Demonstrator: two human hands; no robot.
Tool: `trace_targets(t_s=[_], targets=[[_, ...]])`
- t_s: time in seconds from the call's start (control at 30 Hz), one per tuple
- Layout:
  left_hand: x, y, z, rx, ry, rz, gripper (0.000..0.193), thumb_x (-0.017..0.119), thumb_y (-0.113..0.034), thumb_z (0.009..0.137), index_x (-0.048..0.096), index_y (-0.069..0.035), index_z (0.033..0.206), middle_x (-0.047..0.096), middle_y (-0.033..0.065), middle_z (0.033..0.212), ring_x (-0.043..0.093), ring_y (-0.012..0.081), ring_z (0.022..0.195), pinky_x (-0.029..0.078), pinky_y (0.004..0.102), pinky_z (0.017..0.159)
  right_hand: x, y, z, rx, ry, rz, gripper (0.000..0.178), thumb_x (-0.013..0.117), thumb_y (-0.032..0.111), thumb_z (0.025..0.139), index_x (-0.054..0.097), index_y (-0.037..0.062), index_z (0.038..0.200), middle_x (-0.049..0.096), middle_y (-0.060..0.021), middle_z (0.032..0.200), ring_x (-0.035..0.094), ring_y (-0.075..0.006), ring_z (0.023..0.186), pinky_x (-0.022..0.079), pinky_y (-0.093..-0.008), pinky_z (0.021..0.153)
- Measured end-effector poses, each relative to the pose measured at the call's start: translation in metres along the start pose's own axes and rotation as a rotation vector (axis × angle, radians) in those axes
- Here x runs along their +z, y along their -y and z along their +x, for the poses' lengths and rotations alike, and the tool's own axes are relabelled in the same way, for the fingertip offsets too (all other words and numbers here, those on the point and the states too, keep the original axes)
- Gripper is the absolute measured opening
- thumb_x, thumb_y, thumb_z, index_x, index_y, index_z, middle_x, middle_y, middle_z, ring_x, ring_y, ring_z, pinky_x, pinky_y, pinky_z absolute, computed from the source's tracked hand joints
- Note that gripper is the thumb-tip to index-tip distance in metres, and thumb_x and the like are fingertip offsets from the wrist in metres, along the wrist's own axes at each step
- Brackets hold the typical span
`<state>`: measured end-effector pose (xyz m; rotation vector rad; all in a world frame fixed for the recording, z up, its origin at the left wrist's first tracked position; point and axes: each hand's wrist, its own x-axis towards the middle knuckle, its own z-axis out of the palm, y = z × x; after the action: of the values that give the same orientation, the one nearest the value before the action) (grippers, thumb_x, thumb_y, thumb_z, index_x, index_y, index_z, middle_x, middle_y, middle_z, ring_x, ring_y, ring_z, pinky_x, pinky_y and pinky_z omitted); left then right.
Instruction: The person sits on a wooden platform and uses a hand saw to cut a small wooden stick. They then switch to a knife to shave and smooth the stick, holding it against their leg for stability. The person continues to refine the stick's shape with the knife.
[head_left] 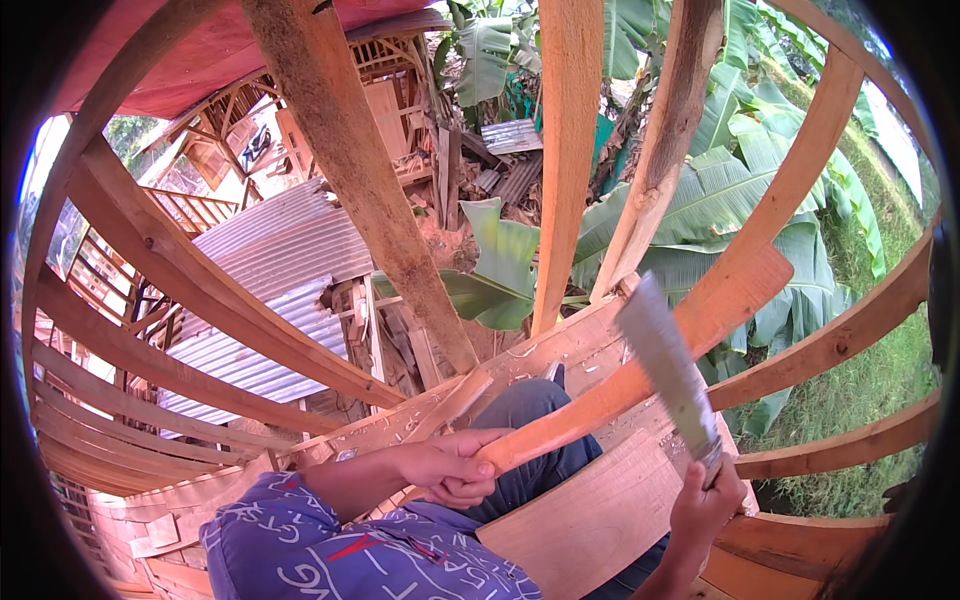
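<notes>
My left hand [459, 468] is closed round the near end of a long, narrow wooden plank [570, 412]. The plank slants up and away to the right, its far end wider and rounded. In my right hand [705, 498] is what looks like a machete [672, 365], gripped by its handle. Its broad metal blade points up, tilted left, and passes in front of the plank. Motion blurs the blade's edge, so I cannot tell whether it touches the wood. Beneath the plank, a wide, smooth board [590, 505] lies beside my bent leg [525, 425].
Curved wooden ribs [360, 190] rise all round me. Wood shavings are scattered on the planking [590, 340] ahead. Outside stand corrugated metal sheets [270, 250], banana leaves [715, 205] and grass [860, 370]. A red cover [150, 50] hangs at the upper left.
</notes>
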<state>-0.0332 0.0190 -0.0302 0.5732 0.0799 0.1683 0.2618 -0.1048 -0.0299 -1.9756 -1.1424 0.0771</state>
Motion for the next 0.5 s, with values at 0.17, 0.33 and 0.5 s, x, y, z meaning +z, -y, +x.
trace_targets(t_s=[0.17,0.33,0.5], targets=[[-0.004,0.002,-0.002,0.026,0.022,-0.016,0.049,0.039,-0.021,0.099,0.018,-0.008,0.142,0.025,-0.0056,0.052,0.025,0.0022,0.038,0.021,0.0185,0.034,0.003,0.011,0.003,-0.084,-0.009,-0.016,0.04,0.061,0.029,0.078,0.039,-0.0003,0.064,0.033,-0.0105,0.051,0.034,-0.0214,0.046,0.029,-0.036,0.046],[-0.009,0.001,0.0,-0.023,0.016,0.006,0.041,0.041,-0.022,0.099,0.027,-0.005,0.134,0.028,-0.0056,0.053,0.027,0.0023,0.039,0.022,0.0184,0.034,0.005,0.003,-0.01,-0.215,0.028,-0.163,0.053,0.069,0.049,0.067,0.046,0.0019,0.067,0.043,-0.016,0.053,0.048,-0.0381,0.049,0.037,-0.0431,0.046],[0.005,-0.005,0.009,0.039,-0.442,0.688,0.032,0.045,-0.029,0.098,0.037,-0.006,0.119,0.037,-0.0042,0.059,0.038,0.0036,0.048,0.031,0.0176,0.042,-0.009,-0.009,0.011,0.102,-0.029,-0.03,0.046,0.064,0.039,0.078,0.042,0.0007,0.065,0.038,-0.0133,0.053,0.039,-0.0282,0.048,0.032,-0.0387,0.048]])
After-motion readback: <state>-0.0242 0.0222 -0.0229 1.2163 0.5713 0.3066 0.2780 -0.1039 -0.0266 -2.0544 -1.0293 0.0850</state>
